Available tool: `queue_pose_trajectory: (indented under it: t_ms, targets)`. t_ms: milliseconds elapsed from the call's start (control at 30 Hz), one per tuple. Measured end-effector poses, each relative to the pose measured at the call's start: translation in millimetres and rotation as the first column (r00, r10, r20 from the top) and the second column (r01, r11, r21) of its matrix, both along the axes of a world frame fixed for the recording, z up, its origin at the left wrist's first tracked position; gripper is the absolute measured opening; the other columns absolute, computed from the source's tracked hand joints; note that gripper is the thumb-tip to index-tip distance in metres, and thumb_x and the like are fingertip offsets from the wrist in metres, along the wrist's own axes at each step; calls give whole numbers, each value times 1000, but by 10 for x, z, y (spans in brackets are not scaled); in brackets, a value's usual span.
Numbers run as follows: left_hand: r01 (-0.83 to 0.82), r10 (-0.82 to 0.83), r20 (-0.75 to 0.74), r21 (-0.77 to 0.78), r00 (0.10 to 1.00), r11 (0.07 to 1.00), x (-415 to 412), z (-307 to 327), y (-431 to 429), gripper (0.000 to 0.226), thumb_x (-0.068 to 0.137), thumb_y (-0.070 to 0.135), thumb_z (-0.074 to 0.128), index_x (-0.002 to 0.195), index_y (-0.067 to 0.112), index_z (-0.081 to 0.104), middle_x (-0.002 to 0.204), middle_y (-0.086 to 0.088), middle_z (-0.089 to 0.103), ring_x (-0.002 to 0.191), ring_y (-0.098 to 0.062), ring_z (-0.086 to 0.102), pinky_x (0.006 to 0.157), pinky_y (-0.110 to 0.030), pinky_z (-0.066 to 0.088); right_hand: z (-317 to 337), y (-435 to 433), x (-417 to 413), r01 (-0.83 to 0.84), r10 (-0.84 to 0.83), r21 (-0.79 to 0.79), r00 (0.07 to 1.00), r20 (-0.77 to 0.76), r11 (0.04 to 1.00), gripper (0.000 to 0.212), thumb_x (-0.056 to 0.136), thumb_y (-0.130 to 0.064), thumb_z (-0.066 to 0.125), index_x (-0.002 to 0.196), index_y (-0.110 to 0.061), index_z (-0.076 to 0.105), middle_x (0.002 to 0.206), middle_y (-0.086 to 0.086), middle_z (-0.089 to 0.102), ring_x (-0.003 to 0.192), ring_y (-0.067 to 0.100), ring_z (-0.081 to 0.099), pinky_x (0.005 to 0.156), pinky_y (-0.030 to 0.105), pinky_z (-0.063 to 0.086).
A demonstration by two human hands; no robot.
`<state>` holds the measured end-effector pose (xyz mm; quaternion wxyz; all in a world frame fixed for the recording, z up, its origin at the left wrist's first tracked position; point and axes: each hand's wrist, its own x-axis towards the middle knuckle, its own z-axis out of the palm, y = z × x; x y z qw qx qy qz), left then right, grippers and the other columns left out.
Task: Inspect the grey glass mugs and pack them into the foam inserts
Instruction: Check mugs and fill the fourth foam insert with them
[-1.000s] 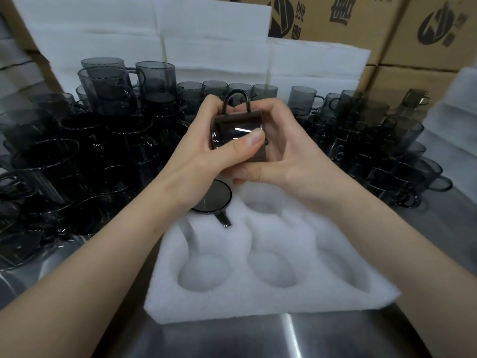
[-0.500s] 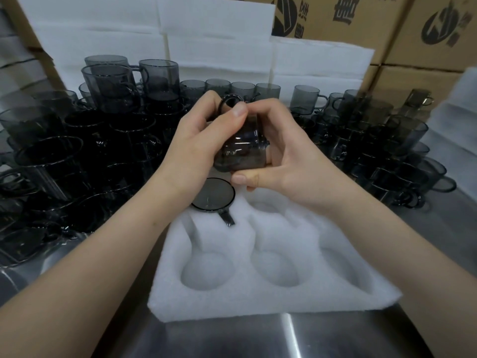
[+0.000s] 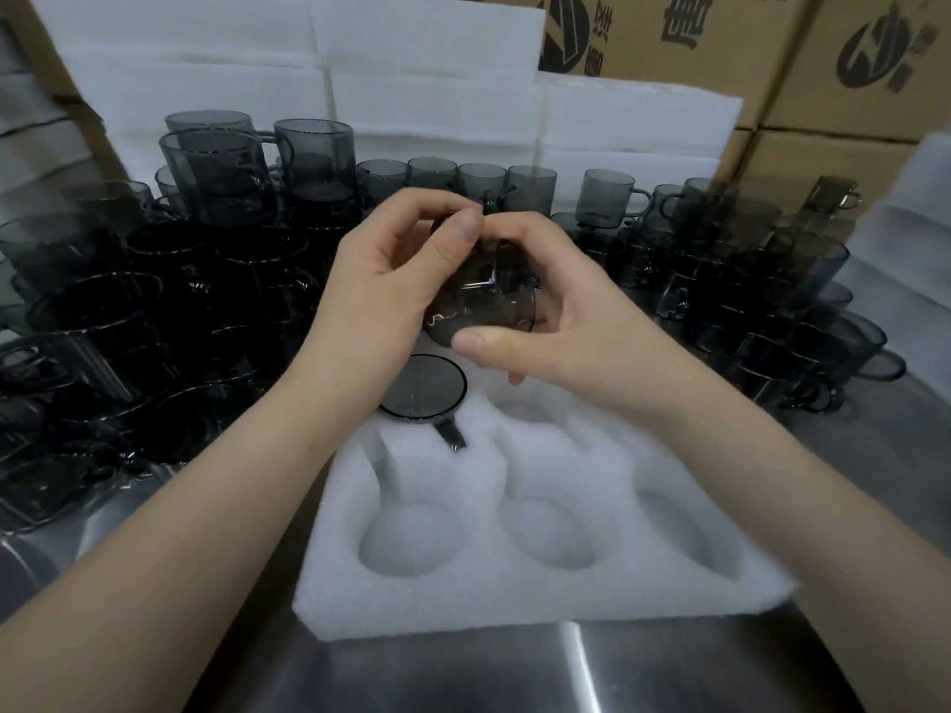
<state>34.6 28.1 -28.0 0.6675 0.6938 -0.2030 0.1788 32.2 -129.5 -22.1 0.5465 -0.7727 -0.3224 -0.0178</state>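
Observation:
Both hands hold one grey glass mug (image 3: 481, 301) in the air above the far edge of the white foam insert (image 3: 514, 599). My left hand (image 3: 391, 285) grips it from the left with the thumb over its top. My right hand (image 3: 556, 321) cups it from the right with the thumb under its lower rim. The mug is tilted, its handle pointing away from me. Another grey mug (image 3: 423, 387) sits in the insert's far-left pocket, handle toward me. The three near pockets hold nothing.
Many grey mugs (image 3: 154, 301) crowd the steel table (image 3: 463, 676) on the left, some stacked, and more grey mugs (image 3: 761, 280) stand at the right. White foam sheets (image 3: 437, 69) and cardboard boxes (image 3: 849, 59) rise behind them.
The held mug has been turned in my hands, from handle up to tilted with its open end lower. My left thumb moved from its side to its top.

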Motion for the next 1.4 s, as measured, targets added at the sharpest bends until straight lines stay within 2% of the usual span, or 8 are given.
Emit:
queue_pose_trajectory:
  t_ms: [133,333,633,767,900,1000,1200,1400]
  targets:
    - [-52,51,29,11,998,999,-20,-11,22,7,92,10,64,98,6,62,92,1,66,78,-3,62,71,-18,51,0,-10,10,173,-162,-59,975,154,983,60,74,-14,82,121,-17,45,118,-8,58,113,9,57,98,37,47]
    - [-138,140,1,179,990,974,-21,-24,3,27,87,35,63,66,18,58,94,-15,62,77,-13,54,73,-28,45,11,-49,-9,244,-175,-190,931,320,951,53,69,-16,74,110,-31,43,103,-21,56,96,6,58,83,31,48]
    - [-8,10,-4,300,1000,954,11,-23,37,37,93,33,48,74,4,61,92,-3,52,89,-8,50,87,-34,45,-8,-108,36,234,-193,-82,920,342,969,53,63,0,65,112,-17,53,107,-8,62,102,17,59,89,44,49]
    - [17,-25,22,301,999,954,4,-6,25,31,93,32,48,67,19,57,97,-4,52,89,1,49,81,-19,40,-14,-104,50,148,-151,31,954,258,988,55,59,5,64,108,-17,52,107,4,62,101,22,59,90,42,49]
    - [86,-83,-21,206,996,975,45,-37,29,44,93,34,45,86,-8,56,86,6,45,84,-3,47,79,-20,44,-13,-97,65,88,-111,168,985,134,982,57,55,8,64,106,-15,53,107,11,60,101,23,58,90,37,48]
    - [222,-215,-120,45,969,974,66,-28,63,38,92,34,43,96,-3,54,78,7,43,80,-9,48,77,-23,49,-9,-90,59,47,-57,265,998,30,963,59,53,8,63,107,-14,53,115,24,59,110,36,57,96,47,48]
    - [369,-369,-143,-27,918,929,43,6,91,29,96,31,36,74,15,46,77,4,52,81,-18,53,76,-27,49,-4,-108,67,2,35,362,995,-95,932,60,53,9,61,108,-13,54,105,4,64,103,21,58,79,32,51]
    - [429,-438,-150,-88,886,899,58,10,128,36,97,34,42,67,26,59,81,8,59,85,-15,58,77,-29,52,4,-76,65,-18,118,423,971,-210,906,57,55,6,55,108,-15,54,106,4,60,97,26,49,75,42,33]
